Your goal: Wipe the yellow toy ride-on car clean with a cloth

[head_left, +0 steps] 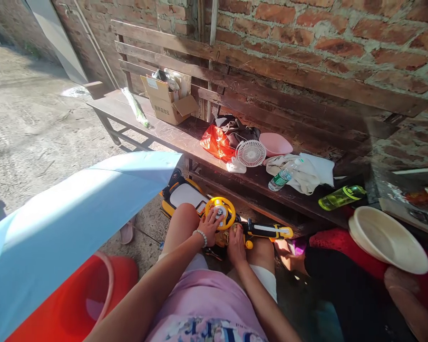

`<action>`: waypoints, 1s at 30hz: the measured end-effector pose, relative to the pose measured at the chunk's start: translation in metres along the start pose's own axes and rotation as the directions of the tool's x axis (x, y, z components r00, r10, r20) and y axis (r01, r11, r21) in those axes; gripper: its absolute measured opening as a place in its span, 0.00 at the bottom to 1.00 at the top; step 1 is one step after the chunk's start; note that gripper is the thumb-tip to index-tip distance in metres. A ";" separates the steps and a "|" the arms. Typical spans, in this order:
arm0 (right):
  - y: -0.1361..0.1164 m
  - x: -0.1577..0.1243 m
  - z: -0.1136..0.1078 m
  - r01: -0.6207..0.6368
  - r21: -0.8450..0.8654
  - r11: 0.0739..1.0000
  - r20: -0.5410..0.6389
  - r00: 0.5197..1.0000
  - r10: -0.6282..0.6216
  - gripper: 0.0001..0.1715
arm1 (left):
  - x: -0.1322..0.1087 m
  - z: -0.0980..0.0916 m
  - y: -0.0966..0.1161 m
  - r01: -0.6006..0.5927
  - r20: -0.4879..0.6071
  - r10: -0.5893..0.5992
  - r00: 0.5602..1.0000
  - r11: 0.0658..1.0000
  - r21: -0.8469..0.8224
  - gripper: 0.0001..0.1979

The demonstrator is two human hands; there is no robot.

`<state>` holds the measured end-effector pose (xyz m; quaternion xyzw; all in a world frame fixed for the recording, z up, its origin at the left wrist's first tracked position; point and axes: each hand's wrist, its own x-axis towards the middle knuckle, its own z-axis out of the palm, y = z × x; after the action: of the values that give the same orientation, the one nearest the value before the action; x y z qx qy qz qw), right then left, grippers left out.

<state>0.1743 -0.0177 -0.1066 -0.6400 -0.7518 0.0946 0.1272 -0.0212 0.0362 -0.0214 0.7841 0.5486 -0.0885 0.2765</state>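
A brick wall (328, 38) stands behind your long wooden desk (187, 133). To your left, a pale blue sheet (74, 204) hangs partly over the red bucket (123, 273). The black-and-yellow toy (199, 207) sits at your knees, just beside the desk's front edge. A cream basin (381, 237) lies tilted to your right, near another person's arm (417, 304). On the desk, the cardboard box (164, 104) stands open and stuffed. Your toy's yellow steering wheel (231, 206) faces up at you. Your left hand (211, 229) rests on it, fingers spread flat over the hub and near rim. Your right hand (236, 242) is just below the wheel, fingers bent against the toy; you cannot tell whether they grip anything. Smallest is the beaded bracelet (200, 236) around your left wrist.
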 end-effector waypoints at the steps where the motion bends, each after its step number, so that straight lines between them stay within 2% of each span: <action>1: -0.001 -0.002 0.002 -0.009 -0.035 0.999 0.021 1.000 0.009 0.30 | 0.000 -0.001 0.000 0.004 0.005 -0.004 1.000 1.000 -0.004 0.63; 5: -0.005 -0.014 0.007 0.007 -0.129 0.992 0.090 0.996 0.005 0.26 | 0.000 -0.003 0.001 0.025 0.016 -0.025 1.000 1.000 -0.014 0.62; 17: -0.013 -0.024 0.008 -0.019 -0.104 0.994 0.162 0.986 0.036 0.20 | -0.001 -0.006 0.003 0.027 0.014 -0.027 1.000 0.999 0.025 0.66; 22: -0.010 -0.027 0.013 0.001 -0.107 0.994 0.175 0.984 0.018 0.25 | -0.001 -0.005 0.003 0.028 0.007 -0.028 1.000 0.999 0.036 0.66; 25: -0.009 -0.025 0.011 -0.029 -0.091 0.995 0.168 0.985 0.044 0.29 | -0.002 -0.007 0.004 0.037 0.011 -0.037 0.999 0.998 0.041 0.63; 30: -0.007 -0.021 0.003 -0.040 -0.098 0.994 0.126 0.991 0.052 0.29 | -0.002 -0.006 0.003 0.028 -0.001 -0.028 1.000 0.999 0.023 0.62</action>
<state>0.1697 -0.0393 -0.1092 -0.6551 -0.7472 0.1023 0.0457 -0.0200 0.0365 -0.0146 0.7794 0.5586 -0.0984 0.2660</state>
